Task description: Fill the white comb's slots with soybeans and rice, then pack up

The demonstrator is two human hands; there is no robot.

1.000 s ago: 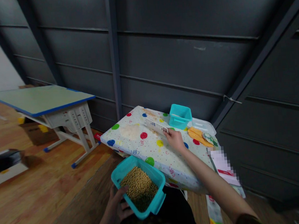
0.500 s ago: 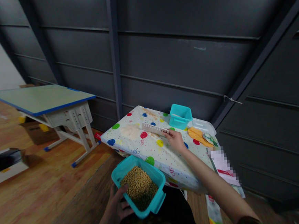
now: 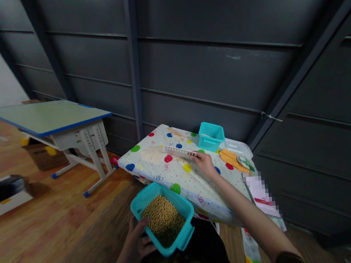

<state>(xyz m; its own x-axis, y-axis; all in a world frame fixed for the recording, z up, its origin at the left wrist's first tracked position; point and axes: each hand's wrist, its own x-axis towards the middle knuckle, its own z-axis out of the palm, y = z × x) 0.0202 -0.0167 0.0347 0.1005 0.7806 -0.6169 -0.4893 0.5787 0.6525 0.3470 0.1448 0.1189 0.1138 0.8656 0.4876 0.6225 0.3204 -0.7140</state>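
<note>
My left hand [image 3: 138, 237] grips the near left side of a teal plastic container [image 3: 184, 240], thumb over its rim. Yellowish round beans, apparently soybeans [image 3: 162, 213], fill much of it, and it is held in front of the table's near edge. In my right hand [image 3: 204, 162] is a long white strip with a row of slots [image 3: 180, 152], pinched at its right end. The strip reaches leftward over the tablecloth to a pale heap of grains or powder [image 3: 153, 154]. Whether its lower edge touches the cloth, I cannot tell.
A balloon-print cloth covers the table [image 3: 198, 190]. At its back right stand a second teal container [image 3: 211, 139] and a clear lid [image 3: 237, 147], with an orange cloth [image 3: 231, 159] nearer. Tan grains [image 3: 177, 134] lie farther back. A green-topped desk [image 3: 46, 115] stands left; a dark wall rises behind.
Hardly anything differs. The view shifts slightly, and the strip's far end appears a touch farther left. Both hands keep their holds.
</note>
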